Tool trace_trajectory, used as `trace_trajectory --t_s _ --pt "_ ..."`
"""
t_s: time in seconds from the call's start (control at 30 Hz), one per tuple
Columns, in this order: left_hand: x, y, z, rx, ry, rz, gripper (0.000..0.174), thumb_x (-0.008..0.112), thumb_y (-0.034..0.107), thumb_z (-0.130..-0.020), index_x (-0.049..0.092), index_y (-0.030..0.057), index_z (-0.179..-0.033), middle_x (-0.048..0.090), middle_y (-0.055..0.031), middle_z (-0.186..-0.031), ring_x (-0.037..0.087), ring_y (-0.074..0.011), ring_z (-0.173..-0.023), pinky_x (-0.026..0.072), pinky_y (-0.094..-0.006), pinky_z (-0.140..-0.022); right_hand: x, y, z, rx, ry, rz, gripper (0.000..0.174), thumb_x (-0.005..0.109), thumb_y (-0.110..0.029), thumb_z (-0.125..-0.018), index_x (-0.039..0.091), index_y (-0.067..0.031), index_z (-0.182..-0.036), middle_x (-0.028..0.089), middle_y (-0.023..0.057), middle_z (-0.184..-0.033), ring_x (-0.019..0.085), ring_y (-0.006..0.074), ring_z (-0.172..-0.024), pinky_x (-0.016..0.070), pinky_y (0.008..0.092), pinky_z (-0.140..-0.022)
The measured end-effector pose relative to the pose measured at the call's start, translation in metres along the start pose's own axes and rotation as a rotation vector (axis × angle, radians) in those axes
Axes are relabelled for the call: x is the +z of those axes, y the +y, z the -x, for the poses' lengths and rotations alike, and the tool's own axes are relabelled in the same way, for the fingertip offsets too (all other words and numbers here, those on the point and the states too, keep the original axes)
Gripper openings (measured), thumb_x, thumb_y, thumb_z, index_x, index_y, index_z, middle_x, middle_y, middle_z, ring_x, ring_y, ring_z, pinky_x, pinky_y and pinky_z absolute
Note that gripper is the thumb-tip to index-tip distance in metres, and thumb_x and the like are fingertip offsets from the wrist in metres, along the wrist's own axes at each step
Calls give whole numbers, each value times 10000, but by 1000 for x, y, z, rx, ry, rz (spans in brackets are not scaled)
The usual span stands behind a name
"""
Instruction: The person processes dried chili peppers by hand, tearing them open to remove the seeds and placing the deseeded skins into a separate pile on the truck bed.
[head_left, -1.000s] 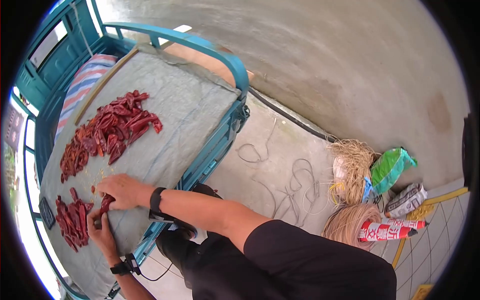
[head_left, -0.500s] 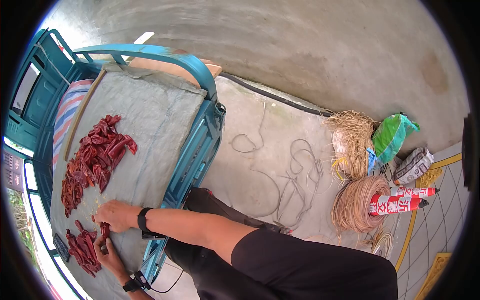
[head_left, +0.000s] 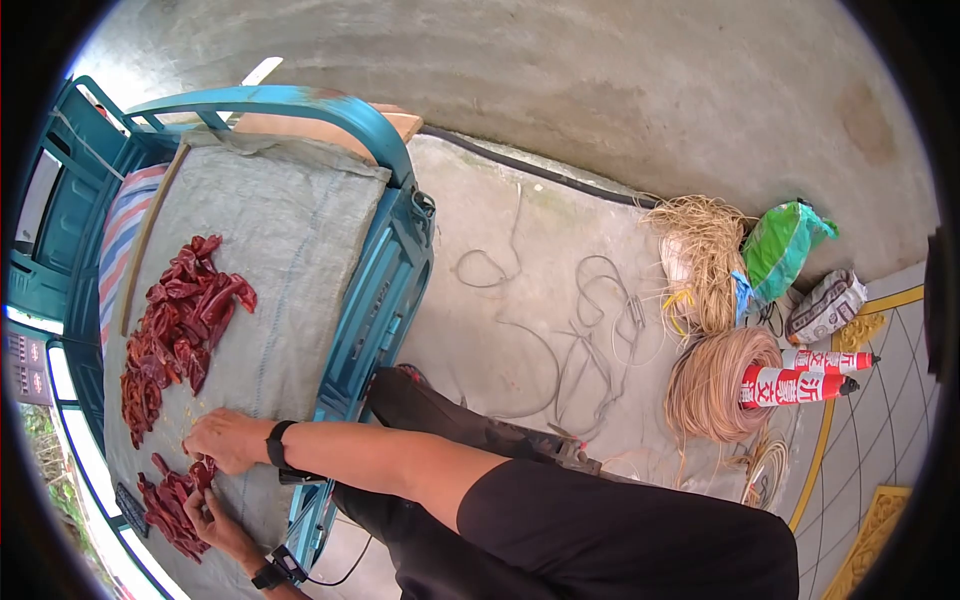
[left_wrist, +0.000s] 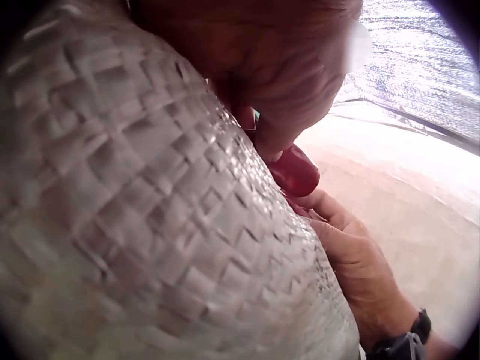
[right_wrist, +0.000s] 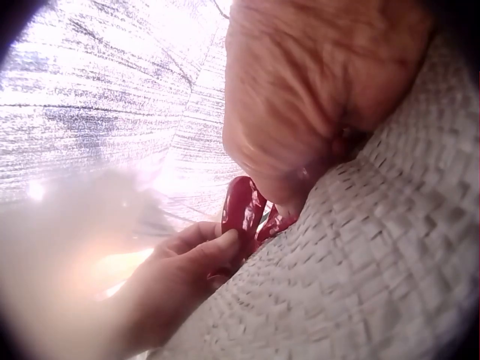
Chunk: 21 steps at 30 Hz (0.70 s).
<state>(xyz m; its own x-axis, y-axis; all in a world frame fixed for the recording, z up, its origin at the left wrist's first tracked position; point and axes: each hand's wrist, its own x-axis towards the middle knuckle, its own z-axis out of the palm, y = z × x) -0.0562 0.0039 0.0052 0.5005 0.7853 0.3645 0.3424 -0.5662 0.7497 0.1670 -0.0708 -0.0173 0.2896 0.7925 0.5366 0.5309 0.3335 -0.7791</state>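
My right hand point(head_left: 230, 440) grips dark red dried chilies point(head_left: 203, 470) with bent fingers, just right of a small chili pile point(head_left: 170, 508). Below it, my left hand point(head_left: 222, 528) has thumb and fingers on the same chilies. A glossy red chili point(right_wrist: 244, 206) is pinched by the left hand point(right_wrist: 180, 281) in the right wrist view, where the right hand point(right_wrist: 315, 90) curls over more red pieces. The left wrist view has the left hand point(left_wrist: 277, 67) against a chili point(left_wrist: 298, 174) and the right hand point(left_wrist: 360, 262) beyond it. A larger chili pile point(head_left: 180, 330) lies above.
Grey woven cloth point(head_left: 290, 270) covers the bed of a teal cart with a curved rail point(head_left: 300, 100). A flat dark object point(head_left: 131, 509) lies left of the small pile. Coiled cord point(head_left: 725, 385), cones point(head_left: 795, 388) and a green bag point(head_left: 780, 250) stand by the wall.
The head view has shifted, so the cart sits further left and the piles lower. Both hands, with the chilies, are slightly nearer the small pile.
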Motion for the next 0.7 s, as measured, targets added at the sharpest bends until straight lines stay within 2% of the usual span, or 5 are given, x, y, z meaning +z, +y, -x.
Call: trace_trajectory --t_s 0.23,0.53,0.63,0.7 --pt "-3 -4 0 -69 5 46 132 691 118 -1127 681 -8 -1166 670 -25 -1065 595 -136 -1002 480 -299 -949 0 -2 0 31 47 -26 233 707 -2 -753 746 -58 -976 761 186 -958 732 428 -1021 564 509 -871" --pt "-7 -5 -1 -96 29 100 147 691 148 -1131 673 9 -1175 669 -7 -1053 581 -124 -979 472 -294 -919 -17 -12 -1 129 47 -165 150 647 13 -861 663 -26 -1005 705 206 -1016 694 463 -1042 545 525 -914" --pt "-9 0 -1 -117 -3 126 120 683 135 -1129 668 21 -1164 650 4 -1029 561 -118 -952 465 -290 -886 -19 -18 4 94 174 -207 110 649 -17 -896 663 -38 -1003 689 207 -1014 694 462 -1038 546 534 -902" --pt "-5 -12 -1 -107 53 159 89 679 115 -1114 668 34 -1148 636 3 -1027 557 -117 -960 471 -288 -865 -18 -14 2 49 191 -171 102 640 -48 -939 678 -42 -1033 706 212 -1047 702 452 -1065 557 526 -913"
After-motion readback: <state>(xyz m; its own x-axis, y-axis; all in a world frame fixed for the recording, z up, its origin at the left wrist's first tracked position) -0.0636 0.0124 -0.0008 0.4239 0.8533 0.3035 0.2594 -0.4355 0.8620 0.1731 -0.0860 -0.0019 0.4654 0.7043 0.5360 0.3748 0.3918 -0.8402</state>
